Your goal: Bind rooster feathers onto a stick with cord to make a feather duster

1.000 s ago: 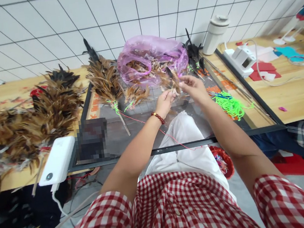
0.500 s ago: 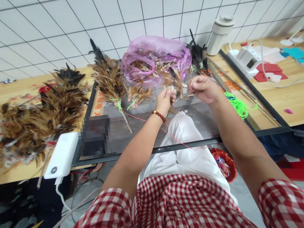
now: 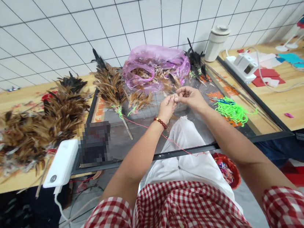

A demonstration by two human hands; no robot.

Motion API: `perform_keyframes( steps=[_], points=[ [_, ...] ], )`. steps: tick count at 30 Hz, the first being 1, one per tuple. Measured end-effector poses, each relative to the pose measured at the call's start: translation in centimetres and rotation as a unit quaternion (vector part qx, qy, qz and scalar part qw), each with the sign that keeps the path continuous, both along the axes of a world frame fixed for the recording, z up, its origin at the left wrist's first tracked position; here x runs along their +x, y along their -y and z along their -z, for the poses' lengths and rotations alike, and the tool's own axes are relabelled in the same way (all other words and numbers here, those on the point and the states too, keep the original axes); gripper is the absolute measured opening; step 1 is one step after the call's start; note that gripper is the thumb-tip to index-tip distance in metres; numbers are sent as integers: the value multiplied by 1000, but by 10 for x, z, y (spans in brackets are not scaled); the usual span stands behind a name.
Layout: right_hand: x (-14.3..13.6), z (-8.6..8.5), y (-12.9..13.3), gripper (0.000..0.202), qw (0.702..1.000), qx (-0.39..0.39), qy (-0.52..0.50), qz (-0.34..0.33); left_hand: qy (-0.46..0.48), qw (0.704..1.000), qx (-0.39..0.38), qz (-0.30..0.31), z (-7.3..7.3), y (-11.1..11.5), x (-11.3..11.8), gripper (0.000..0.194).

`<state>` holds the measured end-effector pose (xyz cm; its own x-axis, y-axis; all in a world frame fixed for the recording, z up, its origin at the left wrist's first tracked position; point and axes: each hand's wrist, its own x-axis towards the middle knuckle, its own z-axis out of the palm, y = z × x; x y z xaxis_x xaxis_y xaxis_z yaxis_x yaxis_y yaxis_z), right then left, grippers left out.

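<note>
In the head view my left hand (image 3: 167,108) is closed around a small bunch of brown feathers (image 3: 175,83), whose tips stick up past the fingers. My right hand (image 3: 191,97) meets it, thumb and forefinger pinched at the pale quill ends; the fingers partly hide what they grip. Just behind, a purple plastic bag (image 3: 158,50) lies open with loose feathers inside. To the left lie a feather duster (image 3: 109,84) on a stick, bound with green cord, and a small feather bundle (image 3: 140,100). A red thread (image 3: 139,125) runs under my left wrist.
A large feather pile (image 3: 43,131) and a white power bank (image 3: 61,163) are at left. Bright green cords (image 3: 230,111), thin rods (image 3: 237,88), a power strip (image 3: 242,67) and a white tumbler (image 3: 217,43) stand right. A red basket (image 3: 233,178) is below the table edge.
My right hand has moved left, so its fingertips now meet those of my left hand. The green cords are more fully exposed. The view has tipped slightly upward.
</note>
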<state>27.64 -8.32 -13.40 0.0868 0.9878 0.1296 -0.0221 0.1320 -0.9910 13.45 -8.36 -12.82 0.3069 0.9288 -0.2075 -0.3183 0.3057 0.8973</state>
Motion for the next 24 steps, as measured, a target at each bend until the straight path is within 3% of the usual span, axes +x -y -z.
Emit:
perform_keyframes(
  steps=[4,14,21,24],
  points=[
    [5,-6,4,68,996,-28,-54,-68,16,1000,-8,23,-6,2,-2,30],
    [9,-8,8,63,984,-63,-96,-134,21,991,-2,136,-7,2,-10,34],
    [3,-4,7,56,993,-42,-66,-85,13,987,-15,158,-9,3,-11,34],
    [-1,0,3,59,995,-33,-83,-50,8,991,-4,134,-5,3,-8,35]
  ],
)
